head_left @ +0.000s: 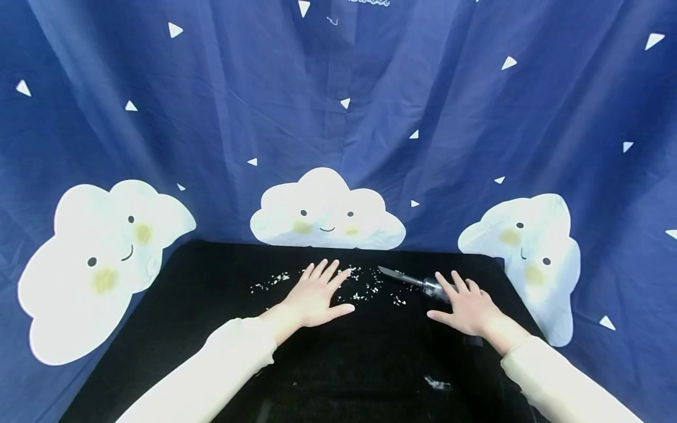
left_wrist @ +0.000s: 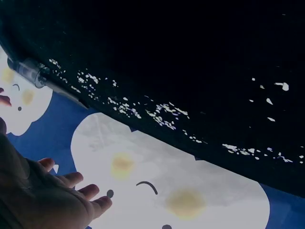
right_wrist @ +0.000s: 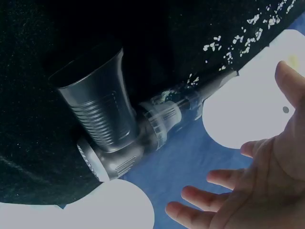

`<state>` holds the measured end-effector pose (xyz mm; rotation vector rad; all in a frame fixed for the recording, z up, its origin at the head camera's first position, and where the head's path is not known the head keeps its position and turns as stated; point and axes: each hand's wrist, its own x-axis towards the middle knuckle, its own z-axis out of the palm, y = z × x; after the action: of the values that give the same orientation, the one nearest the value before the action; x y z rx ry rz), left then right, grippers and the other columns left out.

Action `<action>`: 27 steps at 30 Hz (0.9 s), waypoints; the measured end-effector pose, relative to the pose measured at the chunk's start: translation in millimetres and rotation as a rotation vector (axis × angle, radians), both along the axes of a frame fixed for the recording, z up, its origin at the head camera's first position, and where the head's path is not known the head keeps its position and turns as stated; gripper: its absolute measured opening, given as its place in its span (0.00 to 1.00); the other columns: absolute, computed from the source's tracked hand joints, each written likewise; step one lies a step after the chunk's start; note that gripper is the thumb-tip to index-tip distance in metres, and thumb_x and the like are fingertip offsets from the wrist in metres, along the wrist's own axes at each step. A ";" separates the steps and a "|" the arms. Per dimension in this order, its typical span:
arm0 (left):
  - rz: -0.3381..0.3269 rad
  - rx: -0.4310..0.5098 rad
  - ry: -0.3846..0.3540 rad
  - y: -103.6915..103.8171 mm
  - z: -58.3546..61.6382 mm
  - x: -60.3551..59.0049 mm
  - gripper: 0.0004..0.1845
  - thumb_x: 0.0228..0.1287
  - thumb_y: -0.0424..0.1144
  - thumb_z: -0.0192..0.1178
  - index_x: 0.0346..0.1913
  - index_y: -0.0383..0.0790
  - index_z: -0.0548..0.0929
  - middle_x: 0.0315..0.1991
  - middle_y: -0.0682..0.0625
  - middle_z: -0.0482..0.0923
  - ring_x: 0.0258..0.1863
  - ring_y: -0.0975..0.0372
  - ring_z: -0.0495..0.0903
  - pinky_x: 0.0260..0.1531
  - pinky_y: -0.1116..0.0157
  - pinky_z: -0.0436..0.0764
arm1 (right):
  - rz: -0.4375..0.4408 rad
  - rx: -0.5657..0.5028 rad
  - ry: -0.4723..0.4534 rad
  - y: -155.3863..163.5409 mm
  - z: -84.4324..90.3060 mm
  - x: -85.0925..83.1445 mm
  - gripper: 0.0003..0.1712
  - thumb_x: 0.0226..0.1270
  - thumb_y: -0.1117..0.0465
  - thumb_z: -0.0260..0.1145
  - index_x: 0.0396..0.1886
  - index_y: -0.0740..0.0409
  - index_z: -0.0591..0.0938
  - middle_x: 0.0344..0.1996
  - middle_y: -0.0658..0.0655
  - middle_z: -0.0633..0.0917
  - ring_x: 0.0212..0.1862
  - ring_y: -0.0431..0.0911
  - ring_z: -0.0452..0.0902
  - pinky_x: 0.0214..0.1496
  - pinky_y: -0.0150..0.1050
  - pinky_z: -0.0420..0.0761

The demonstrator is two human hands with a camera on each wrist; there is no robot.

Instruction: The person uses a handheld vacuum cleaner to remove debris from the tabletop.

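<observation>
A handheld vacuum cleaner (right_wrist: 105,109) lies on the black tabletop, with a dark grip, a clear dust cup (right_wrist: 164,114) and a narrow slanted nozzle (head_left: 398,276). Small white scraps (head_left: 365,289) are scattered around the nozzle tip and farther left; some white bits show inside the cup. My left hand (head_left: 313,298) has its fingers spread and overlaps the scraps in the head view. Over the vacuum's body, my right hand (head_left: 469,308) is spread too, hiding much of it in the head view. Both palms hold nothing.
A black cloth-like surface covers the table (head_left: 338,358). Behind it hangs a blue curtain (head_left: 296,88) with white triangles and smiling clouds. Nearer the front right, a whitish smear (head_left: 436,383) marks the table. More scraps (head_left: 270,282) lie left of the left hand.
</observation>
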<state>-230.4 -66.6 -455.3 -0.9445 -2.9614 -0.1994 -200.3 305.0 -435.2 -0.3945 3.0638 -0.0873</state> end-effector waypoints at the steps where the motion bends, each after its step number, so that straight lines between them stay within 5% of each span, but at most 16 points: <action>1: -0.004 0.001 -0.005 2.2 -1.2 -1.7 0.46 0.67 0.75 0.41 0.80 0.53 0.53 0.80 0.45 0.48 0.78 0.47 0.45 0.73 0.43 0.48 | -0.001 0.004 -0.002 0.9 -0.5 -1.1 0.57 0.61 0.24 0.58 0.78 0.58 0.59 0.71 0.78 0.60 0.63 0.79 0.61 0.55 0.73 0.67; 18: -0.059 -0.034 -0.038 55.6 -9.9 -13.3 0.43 0.70 0.74 0.37 0.79 0.52 0.57 0.78 0.44 0.53 0.77 0.49 0.50 0.74 0.48 0.51 | -0.074 0.035 -0.114 8.1 -3.4 -7.8 0.57 0.61 0.28 0.63 0.78 0.60 0.58 0.68 0.80 0.62 0.61 0.78 0.63 0.52 0.68 0.73; 27: -0.020 0.006 -0.004 76.8 -25.8 -16.8 0.41 0.71 0.71 0.41 0.77 0.52 0.62 0.76 0.45 0.59 0.76 0.50 0.56 0.73 0.48 0.55 | -0.109 0.026 -0.159 10.2 -7.9 -11.4 0.54 0.64 0.36 0.67 0.78 0.60 0.57 0.67 0.79 0.62 0.61 0.77 0.63 0.51 0.68 0.74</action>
<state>-247.1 10.2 -481.1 -0.9753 -2.9543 -0.2109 -211.7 315.2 -443.2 -0.2080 2.9245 -0.0795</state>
